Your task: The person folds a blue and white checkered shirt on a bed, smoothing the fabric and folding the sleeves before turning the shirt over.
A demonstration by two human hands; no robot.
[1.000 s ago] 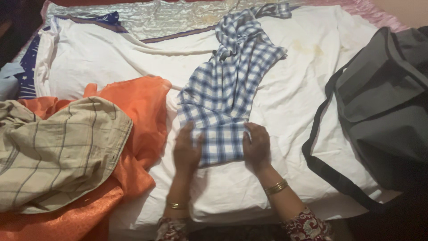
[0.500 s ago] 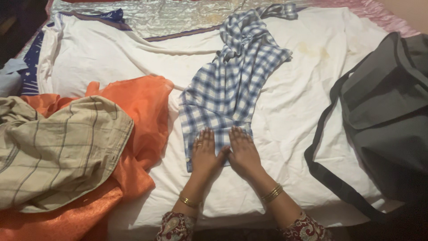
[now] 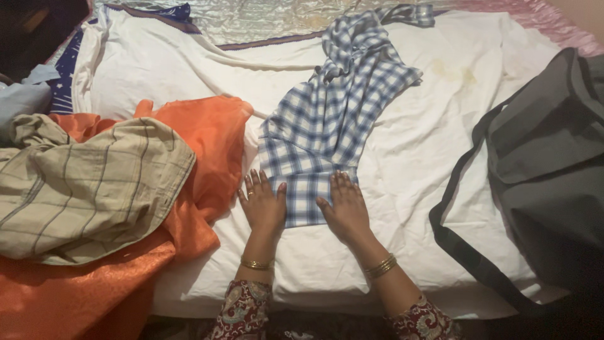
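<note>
Both hands, left hand [image 3: 264, 204] and right hand [image 3: 344, 211], press flat with fingers spread on the near end of the checked shirt [image 3: 327, 132], mid-bed. Orange cloth [image 3: 201, 157] lies just left of the shirt; a grey bag [image 3: 547, 157] sits well right.

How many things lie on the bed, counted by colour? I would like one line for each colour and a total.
Blue and white checked shirt, under the left hand and right hand: 1
Beige checked garment: 1
Orange cloth: 1
Grey bag: 1
Light blue cloth at the left edge: 1
Total: 5, all on the white sheet.
</note>
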